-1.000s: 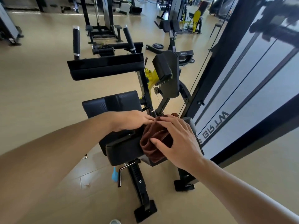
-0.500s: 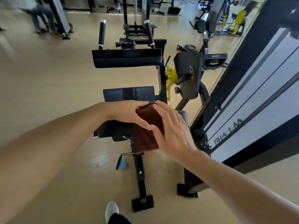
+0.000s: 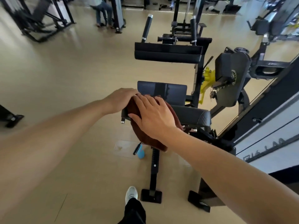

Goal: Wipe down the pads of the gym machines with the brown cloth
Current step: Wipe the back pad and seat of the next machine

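Observation:
The brown cloth [image 3: 146, 139] drapes over the left end of the near black pad [image 3: 192, 116] of a gym machine and hangs below it. My right hand [image 3: 153, 113] lies flat on top of the cloth, fingers spread, pressing it to the pad. My left hand [image 3: 120, 100] holds the cloth's far left edge at the pad's end. A second black pad [image 3: 163, 90] sits just behind, and a long black pad [image 3: 167, 53] is higher up and farther away.
A tall weight-stack frame [image 3: 265, 123] stands on the right. The machine's foot bar [image 3: 153, 175] runs toward my white shoe [image 3: 131, 194]. A blue object [image 3: 141, 153] lies on the floor under the pad. A person [image 3: 103, 12] stands at the far back among other machines.
Both hands and the cloth have slid left along the near pad to its left end. The cloth has spread from a bunch into a draped sheet. The view has pulled back.

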Action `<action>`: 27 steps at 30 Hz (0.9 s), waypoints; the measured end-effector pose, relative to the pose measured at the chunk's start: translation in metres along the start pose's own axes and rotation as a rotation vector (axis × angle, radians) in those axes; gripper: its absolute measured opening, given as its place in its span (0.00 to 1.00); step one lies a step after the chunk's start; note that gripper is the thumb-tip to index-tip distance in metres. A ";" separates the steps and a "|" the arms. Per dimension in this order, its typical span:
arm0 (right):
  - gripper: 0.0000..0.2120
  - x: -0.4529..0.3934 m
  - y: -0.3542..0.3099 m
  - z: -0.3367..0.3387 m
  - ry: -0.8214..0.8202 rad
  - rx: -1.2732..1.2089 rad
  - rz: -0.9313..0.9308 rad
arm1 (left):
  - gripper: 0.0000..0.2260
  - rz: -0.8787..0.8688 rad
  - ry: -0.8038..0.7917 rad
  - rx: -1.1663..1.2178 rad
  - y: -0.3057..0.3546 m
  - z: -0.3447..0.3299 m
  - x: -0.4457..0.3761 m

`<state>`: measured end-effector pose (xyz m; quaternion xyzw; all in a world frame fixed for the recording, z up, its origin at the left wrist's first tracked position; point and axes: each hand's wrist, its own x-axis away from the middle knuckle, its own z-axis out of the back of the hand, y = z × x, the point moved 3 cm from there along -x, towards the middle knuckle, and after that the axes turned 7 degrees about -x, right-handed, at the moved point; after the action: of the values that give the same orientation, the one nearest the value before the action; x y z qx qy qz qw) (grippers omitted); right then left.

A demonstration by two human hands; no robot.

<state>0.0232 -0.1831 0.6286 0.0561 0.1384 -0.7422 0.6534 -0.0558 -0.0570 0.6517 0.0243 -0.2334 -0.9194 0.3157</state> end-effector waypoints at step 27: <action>0.10 0.110 0.172 -0.002 0.343 -1.593 -1.603 | 0.15 -0.302 -0.989 -0.060 0.169 -0.152 -0.186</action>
<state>0.1772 -0.3058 0.5745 -0.3778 0.6530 -0.6295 -0.1859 0.2185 -0.1265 0.5722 -0.3888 -0.3220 -0.8626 0.0323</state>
